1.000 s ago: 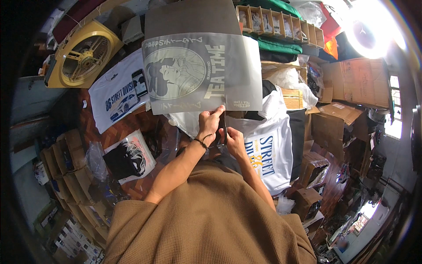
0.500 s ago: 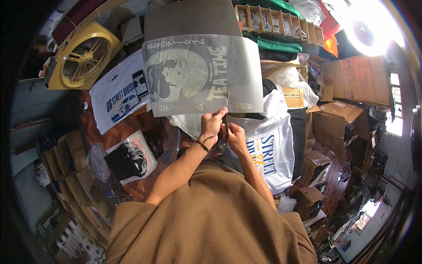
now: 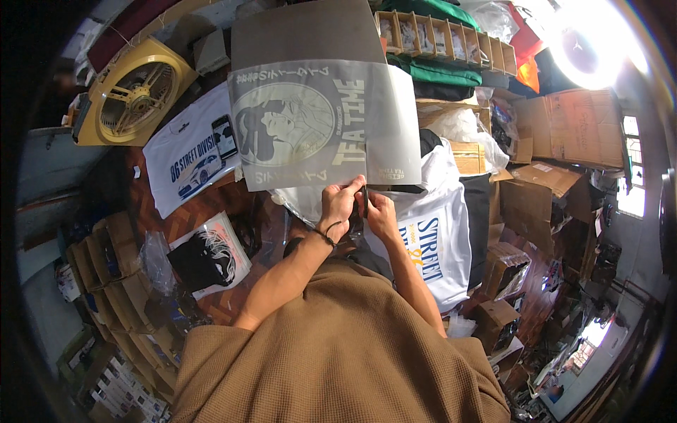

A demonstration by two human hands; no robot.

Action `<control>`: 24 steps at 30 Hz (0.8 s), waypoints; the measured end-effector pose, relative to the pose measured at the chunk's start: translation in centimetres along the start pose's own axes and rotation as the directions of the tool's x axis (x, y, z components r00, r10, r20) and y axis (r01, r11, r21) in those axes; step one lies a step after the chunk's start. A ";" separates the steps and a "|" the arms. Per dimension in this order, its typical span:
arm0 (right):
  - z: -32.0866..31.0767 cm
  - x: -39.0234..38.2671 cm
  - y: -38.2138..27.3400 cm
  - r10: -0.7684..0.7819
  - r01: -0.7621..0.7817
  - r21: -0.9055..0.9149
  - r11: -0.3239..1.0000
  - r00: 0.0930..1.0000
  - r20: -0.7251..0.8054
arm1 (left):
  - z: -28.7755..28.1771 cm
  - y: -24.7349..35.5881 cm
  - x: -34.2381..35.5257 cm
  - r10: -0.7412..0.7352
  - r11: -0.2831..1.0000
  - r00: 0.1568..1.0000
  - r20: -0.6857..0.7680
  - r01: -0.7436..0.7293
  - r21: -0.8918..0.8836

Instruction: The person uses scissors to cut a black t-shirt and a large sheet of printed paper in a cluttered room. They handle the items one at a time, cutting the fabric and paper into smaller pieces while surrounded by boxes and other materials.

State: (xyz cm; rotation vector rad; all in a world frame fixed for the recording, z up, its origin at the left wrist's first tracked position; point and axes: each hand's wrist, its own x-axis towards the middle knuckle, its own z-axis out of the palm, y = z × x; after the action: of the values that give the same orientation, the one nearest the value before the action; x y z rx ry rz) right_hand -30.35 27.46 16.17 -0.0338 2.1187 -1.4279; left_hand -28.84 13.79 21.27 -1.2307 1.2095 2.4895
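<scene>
Pinching film sheet (image 3: 317, 123) edge, both hands' fingers (image 3: 350, 189) closed.

Cluttered room: cardboard boxes (image 3: 564, 130), bright round lamp (image 3: 589, 42), yellow fan (image 3: 130, 92)

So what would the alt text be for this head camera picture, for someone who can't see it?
Seen from above, a person's left hand and right hand pinch the lower edge of a translucent printed film sheet. Below lie white printed T-shirts, cardboard boxes and a yellow fan.
</scene>
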 end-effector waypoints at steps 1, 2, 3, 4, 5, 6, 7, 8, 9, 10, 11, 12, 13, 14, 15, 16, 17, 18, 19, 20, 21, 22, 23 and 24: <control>0.0 0.1 0.0 -0.006 0.006 0.010 1.000 1.000 0.001 | 0.0 0.0 -0.2 -0.001 1.000 1.000 0.001 0.001 0.002; 0.0 0.2 0.1 -0.026 0.026 0.017 1.000 0.999 -0.019 | 0.0 0.1 -0.3 -0.004 1.000 1.000 0.003 0.004 0.004; 0.1 0.3 0.2 -0.045 0.046 0.023 0.999 0.998 -0.039 | 0.1 0.2 -0.4 -0.008 1.000 1.000 0.005 0.008 0.007; 0.2 0.4 0.3 -0.063 0.065 0.029 0.997 0.996 -0.060 | 0.1 0.3 -0.6 -0.012 1.000 1.000 0.007 0.012 0.009; 0.2 0.5 0.3 -0.059 0.062 0.046 0.997 0.996 -0.063 | 0.1 0.3 -0.7 -0.013 1.000 1.000 0.017 0.013 -0.009; 0.3 0.5 0.4 -0.054 0.059 0.063 0.996 0.996 -0.065 | 0.1 0.3 -0.8 -0.014 1.000 1.000 0.026 0.015 -0.027; 0.3 0.6 0.5 -0.050 0.055 0.080 0.995 0.996 -0.068 | 0.2 0.3 -0.9 -0.015 0.999 0.999 0.036 0.017 -0.044; 0.3 0.6 0.4 -0.052 0.057 0.068 0.996 0.996 -0.068 | 0.2 0.3 -0.9 -0.016 0.999 0.999 0.032 0.017 -0.046; 0.2 0.6 0.3 -0.055 0.059 0.056 0.997 0.996 -0.067 | 0.2 0.3 -0.9 -0.016 0.999 0.999 0.028 0.017 -0.047; 0.2 0.7 0.3 -0.057 0.060 0.044 0.997 0.996 -0.067 | 0.1 0.3 -0.9 -0.017 0.999 1.000 0.025 0.018 -0.049; 0.2 0.8 0.5 -0.059 0.062 0.041 0.997 0.996 -0.072 | 0.1 0.3 -0.8 -0.021 0.999 0.999 0.028 0.022 -0.048; 0.2 0.9 0.7 -0.060 0.063 0.037 0.997 0.995 -0.077 | 0.1 0.3 -0.8 -0.026 0.999 0.999 0.032 0.027 -0.047; 0.2 1.0 0.9 -0.062 0.065 0.033 0.997 0.995 -0.082 | 0.1 0.3 -0.8 -0.030 0.998 0.999 0.036 0.032 -0.046; 0.3 1.1 1.2 -0.070 0.074 0.045 0.996 0.994 -0.078 | 0.1 0.2 -0.7 -0.027 0.999 0.999 0.028 0.029 -0.043; 0.3 1.2 1.5 -0.078 0.082 0.058 0.995 0.994 -0.075 | 0.1 0.0 -0.5 -0.024 0.999 0.999 0.020 0.025 -0.040; 0.2 1.2 1.8 -0.086 0.091 0.070 0.993 0.994 -0.072 | 0.1 -0.1 -0.4 -0.021 0.999 1.000 0.013 0.022 -0.036; 0.2 1.2 1.6 -0.081 0.084 0.045 0.995 0.995 -0.054 | 0.1 -0.2 -0.3 -0.025 0.999 1.000 0.004 0.025 -0.034; 0.1 1.1 1.3 -0.076 0.077 0.019 0.997 0.996 -0.037 | 0.0 -0.3 -0.2 -0.029 0.999 1.000 -0.005 0.028 -0.033; 0.0 1.0 1.1 -0.071 0.071 -0.007 0.997 0.997 -0.020 | 0.0 -0.4 -0.1 -0.032 0.999 0.999 -0.014 0.032 -0.031; -0.1 0.9 0.7 -0.062 0.062 0.003 0.998 0.998 -0.027 | 0.0 -0.3 -0.2 -0.037 0.999 0.999 -0.001 0.037 -0.034; -0.1 0.9 0.3 -0.052 0.053 0.012 0.999 0.998 -0.035 | 0.0 -0.3 -0.3 -0.042 0.998 0.999 0.012 0.043 -0.036; -0.2 0.9 -0.2 -0.042 0.043 0.021 0.999 0.998 -0.042 | 0.0 -0.2 -0.5 -0.047 0.998 0.999 0.025 0.048 -0.038; -0.2 0.9 -0.5 -0.044 0.045 0.006 0.999 0.998 -0.039 | 0.0 -0.1 -0.5 -0.047 0.998 0.999 0.024 0.048 -0.035; -0.4 1.0 -0.8 -0.046 0.046 -0.008 0.999 0.998 -0.036 | 0.0 -0.1 -0.6 -0.046 0.998 0.999 0.023 0.047 -0.031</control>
State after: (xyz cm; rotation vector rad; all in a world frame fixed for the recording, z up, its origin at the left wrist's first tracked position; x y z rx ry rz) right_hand -31.55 27.13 16.50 -0.0604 2.1655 -1.4572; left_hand -28.43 14.02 21.60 -1.2206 1.1272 2.4914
